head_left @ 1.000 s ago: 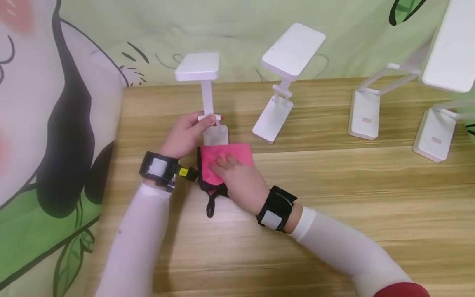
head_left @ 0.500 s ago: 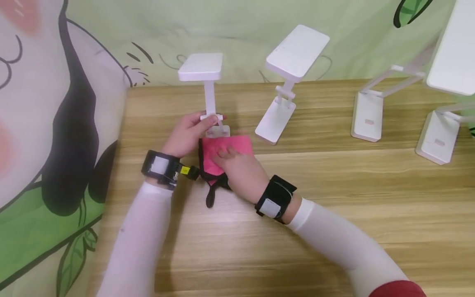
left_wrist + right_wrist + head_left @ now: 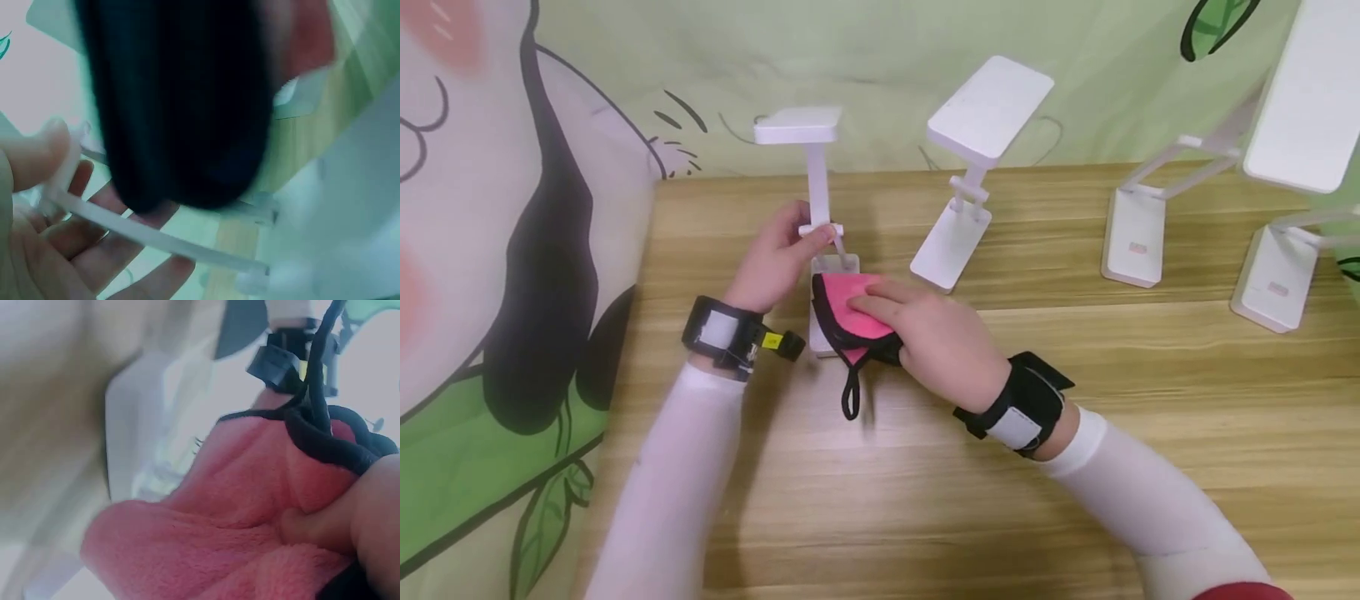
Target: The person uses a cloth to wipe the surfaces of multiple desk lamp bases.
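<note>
In the head view, a white folding desk lamp (image 3: 797, 127) stands at the left of the table. My left hand (image 3: 771, 262) grips its hinge joint, the thumb in front and the fingers behind; the left wrist view shows those fingers around the lamp's thin arm (image 3: 150, 236). My right hand (image 3: 951, 346) holds a pink cloth (image 3: 850, 310) with black edging and a hanging loop over the lamp's base (image 3: 822, 333). In the right wrist view, the thumb (image 3: 319, 525) pushes into the fluffy pink cloth, bunching it. The cloth hides much of the base.
A second white lamp (image 3: 951, 246) stands just right of the held one. Farther right are two more, one base (image 3: 1135, 242) near the back and another base (image 3: 1276, 283) near the right edge. A printed fabric backdrop (image 3: 880, 92) runs behind the wooden table (image 3: 925, 517).
The right hand slides the cloth up the base, then shifts right with it. The cloth, flat before, is now folded and turned, uncovering the base's left side. The left hand keeps its hold.
</note>
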Action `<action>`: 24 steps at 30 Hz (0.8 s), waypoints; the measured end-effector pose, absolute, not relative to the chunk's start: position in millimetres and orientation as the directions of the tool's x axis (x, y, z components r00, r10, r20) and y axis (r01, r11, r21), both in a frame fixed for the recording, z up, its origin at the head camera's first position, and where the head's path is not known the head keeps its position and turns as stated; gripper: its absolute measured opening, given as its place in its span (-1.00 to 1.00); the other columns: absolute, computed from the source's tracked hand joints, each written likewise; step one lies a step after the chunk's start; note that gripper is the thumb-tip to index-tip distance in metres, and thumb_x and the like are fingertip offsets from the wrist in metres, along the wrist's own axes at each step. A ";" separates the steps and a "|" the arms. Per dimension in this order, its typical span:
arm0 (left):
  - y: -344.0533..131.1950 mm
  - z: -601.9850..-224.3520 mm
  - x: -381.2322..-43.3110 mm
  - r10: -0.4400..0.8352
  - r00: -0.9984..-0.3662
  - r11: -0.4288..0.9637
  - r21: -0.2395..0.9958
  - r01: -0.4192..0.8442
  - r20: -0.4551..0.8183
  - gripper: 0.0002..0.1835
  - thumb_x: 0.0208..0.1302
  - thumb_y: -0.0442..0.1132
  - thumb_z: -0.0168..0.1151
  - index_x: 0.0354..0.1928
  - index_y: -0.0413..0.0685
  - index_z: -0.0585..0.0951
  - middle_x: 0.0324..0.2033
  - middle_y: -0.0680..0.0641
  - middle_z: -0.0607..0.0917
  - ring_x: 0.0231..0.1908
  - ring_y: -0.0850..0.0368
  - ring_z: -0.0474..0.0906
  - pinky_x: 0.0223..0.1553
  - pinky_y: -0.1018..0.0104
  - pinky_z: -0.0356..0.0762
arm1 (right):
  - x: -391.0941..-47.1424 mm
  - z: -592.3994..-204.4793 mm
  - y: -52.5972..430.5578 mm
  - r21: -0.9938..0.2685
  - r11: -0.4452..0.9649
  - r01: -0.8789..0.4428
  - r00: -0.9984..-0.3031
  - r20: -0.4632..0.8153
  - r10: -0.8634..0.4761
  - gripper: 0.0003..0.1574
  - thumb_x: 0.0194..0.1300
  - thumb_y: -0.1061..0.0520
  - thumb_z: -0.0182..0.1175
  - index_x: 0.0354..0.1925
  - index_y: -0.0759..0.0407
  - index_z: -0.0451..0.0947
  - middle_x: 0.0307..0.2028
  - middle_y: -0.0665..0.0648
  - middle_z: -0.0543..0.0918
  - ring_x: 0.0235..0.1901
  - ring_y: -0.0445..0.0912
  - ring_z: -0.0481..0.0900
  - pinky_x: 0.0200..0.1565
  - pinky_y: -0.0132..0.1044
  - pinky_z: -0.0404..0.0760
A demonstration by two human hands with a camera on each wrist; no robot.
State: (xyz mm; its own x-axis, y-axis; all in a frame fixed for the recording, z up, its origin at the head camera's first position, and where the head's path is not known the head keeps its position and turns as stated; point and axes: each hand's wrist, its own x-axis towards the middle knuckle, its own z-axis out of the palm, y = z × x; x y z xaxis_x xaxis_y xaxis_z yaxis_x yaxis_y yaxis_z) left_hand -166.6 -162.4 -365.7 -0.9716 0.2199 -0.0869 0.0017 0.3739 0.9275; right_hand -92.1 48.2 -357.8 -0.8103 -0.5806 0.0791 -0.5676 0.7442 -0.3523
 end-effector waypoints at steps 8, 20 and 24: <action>-159.3 -362.5 -178.0 0.121 -0.991 0.422 0.907 -0.004 -0.061 -0.61 0.33 -0.09 0.07 0.03 -0.25 0.43 -0.04 -0.22 0.63 -0.06 -0.02 0.48 -0.02 0.08 0.37 | -91.6 -340.7 73.4 -0.397 0.745 -0.536 -0.836 0.127 -0.534 -0.12 0.00 0.46 -0.02 0.23 -0.20 0.40 0.22 -0.01 0.49 0.08 -0.02 0.55 -0.30 -0.19 0.62; -162.4 -363.1 -202.5 0.037 -0.998 0.439 0.898 -0.026 -0.047 -0.62 0.36 -0.09 0.02 0.06 -0.22 0.43 -0.02 -0.20 0.60 -0.03 -0.07 0.45 -0.09 0.21 0.32 | -86.2 -343.7 79.7 -0.390 0.736 -0.554 -0.827 0.160 -0.538 -0.08 -0.03 0.46 -0.01 0.23 -0.24 0.39 0.20 -0.02 0.51 0.00 -0.02 0.59 -0.46 -0.27 0.52; -164.9 -366.5 -209.7 0.028 -0.998 0.429 0.902 -0.036 -0.053 -0.62 0.36 -0.08 0.02 0.08 -0.19 0.41 -0.01 -0.16 0.60 -0.02 -0.05 0.46 -0.09 0.21 0.31 | -85.4 -344.2 82.0 -0.387 0.735 -0.558 -0.825 0.160 -0.542 -0.09 -0.03 0.46 0.00 0.23 -0.24 0.39 0.20 -0.01 0.51 -0.01 -0.02 0.60 -0.42 -0.25 0.55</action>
State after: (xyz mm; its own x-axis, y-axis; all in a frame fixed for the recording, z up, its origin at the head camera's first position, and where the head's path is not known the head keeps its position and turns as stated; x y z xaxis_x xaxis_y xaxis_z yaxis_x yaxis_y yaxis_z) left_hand -209.7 -164.9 -366.5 -0.9982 0.0280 -0.0534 -0.0363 0.4293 0.9024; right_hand -85.4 82.0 -344.2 -0.8249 -0.5421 0.1599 -0.5576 0.7345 -0.3867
